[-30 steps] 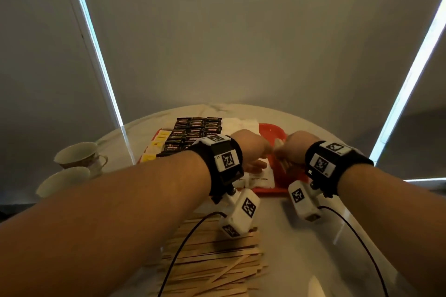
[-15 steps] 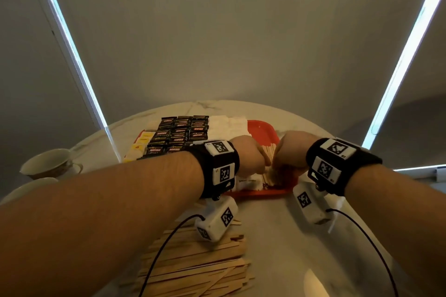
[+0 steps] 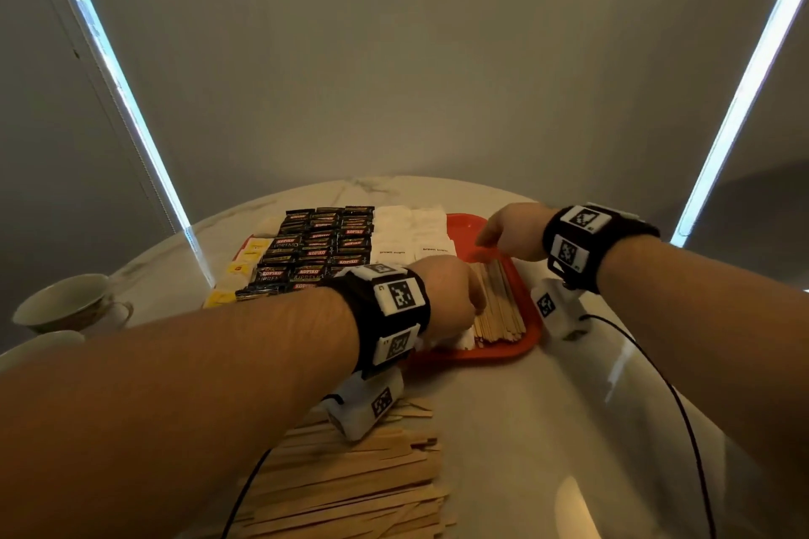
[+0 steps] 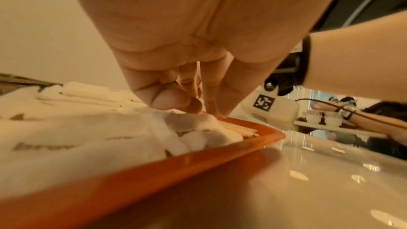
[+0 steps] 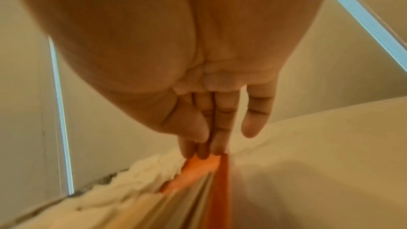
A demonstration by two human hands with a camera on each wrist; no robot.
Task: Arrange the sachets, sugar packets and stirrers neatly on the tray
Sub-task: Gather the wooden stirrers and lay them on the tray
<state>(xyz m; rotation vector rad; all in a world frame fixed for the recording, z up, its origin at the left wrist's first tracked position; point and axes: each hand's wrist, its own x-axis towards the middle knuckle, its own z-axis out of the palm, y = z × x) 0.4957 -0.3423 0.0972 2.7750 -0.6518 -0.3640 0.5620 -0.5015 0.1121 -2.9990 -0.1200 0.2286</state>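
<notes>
On the red tray (image 3: 525,348) lie rows of black sachets (image 3: 324,245), yellow sachets (image 3: 238,271) and white sugar packets (image 3: 411,232). A bundle of wooden stirrers (image 3: 499,311) lies along its right side. My left hand (image 3: 455,298) is curled at the bundle's near left side. In the left wrist view its bunched fingertips (image 4: 220,111) rest by the sugar packets (image 4: 77,128) and stirrers (image 4: 242,130), pinching nothing I can see. My right hand (image 3: 494,239) reaches to the bundle's far end, its straight fingers (image 5: 218,138) touching the tray (image 5: 222,180).
A loose pile of stirrers (image 3: 350,486) covers the round marble table (image 3: 569,429) in front of the tray, under my left wrist. Two cups (image 3: 65,306) stand at the table's left edge. Bare table lies to the right of the tray.
Both hands were together over the tray's near edge, holding stirrers. Now the bundle lies on the tray. My right hand has moved to its far end with its fingers straightened.
</notes>
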